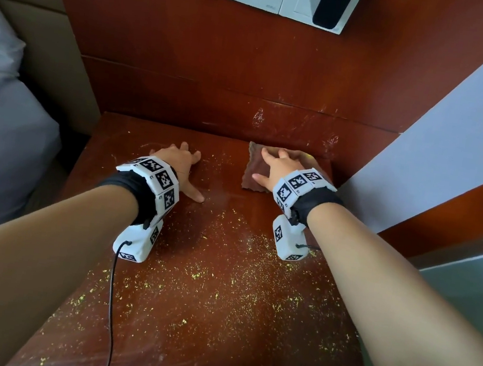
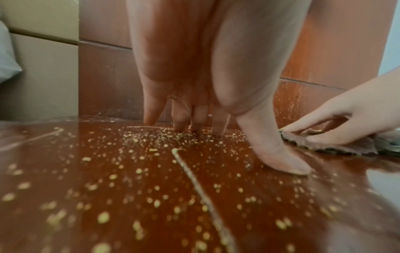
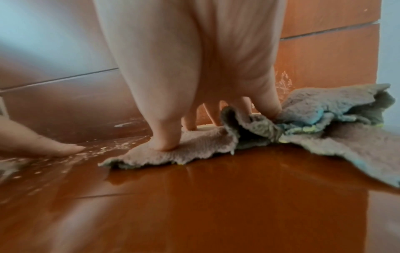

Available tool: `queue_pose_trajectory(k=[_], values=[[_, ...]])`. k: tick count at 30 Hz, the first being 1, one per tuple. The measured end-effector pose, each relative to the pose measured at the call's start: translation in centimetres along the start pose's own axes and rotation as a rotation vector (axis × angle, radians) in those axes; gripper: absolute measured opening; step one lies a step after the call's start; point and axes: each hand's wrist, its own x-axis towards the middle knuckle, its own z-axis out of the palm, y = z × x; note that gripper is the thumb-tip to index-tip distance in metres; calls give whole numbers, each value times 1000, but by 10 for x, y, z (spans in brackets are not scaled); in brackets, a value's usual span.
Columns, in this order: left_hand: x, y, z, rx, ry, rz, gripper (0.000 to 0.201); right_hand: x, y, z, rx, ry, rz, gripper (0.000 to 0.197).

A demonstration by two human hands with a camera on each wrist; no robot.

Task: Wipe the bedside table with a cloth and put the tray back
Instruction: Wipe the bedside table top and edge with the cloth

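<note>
Brown cloth (image 1: 269, 168) lies at the bedside table's (image 1: 216, 317) far right corner, long axis near-to-far; the right hand (image 1: 279, 169) presses it with spread fingers. The left hand (image 1: 179, 164) rests flat beside, holding nothing.

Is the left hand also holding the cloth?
No, the left hand rests on the bare table, apart from the cloth under the right hand.

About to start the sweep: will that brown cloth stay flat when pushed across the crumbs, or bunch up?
Probably bunches: the cloth is already rumpled into folds beside the right hand. It looks soft and floppy, so spread fingers should help. It would likely sag if lifted.
</note>
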Motion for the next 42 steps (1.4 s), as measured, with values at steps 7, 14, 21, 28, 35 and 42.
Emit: queue_pose_trajectory(k=[7, 14, 21, 28, 35, 42], values=[[-1, 0, 1, -9, 1, -7, 112, -6, -17, 5, 9, -21, -78, 76], [-6, -1, -1, -8, 12, -5, 113, -12, -12, 2, 18, -57, -78, 79], [-15, 6, 0, -128, 63, -5, 115, -42, 43, 12, 45, -72, 11, 76], [-19, 66, -7, -114, 97, 254, 94, -57, 60, 26, 43, -59, 46, 75], [-15, 101, -1, -5, 29, 295, 78, -88, 74, 41, 53, -52, 22, 72], [-16, 105, 8, 31, 29, 294, 79, -123, 81, 58, 87, -66, 15, 71]])
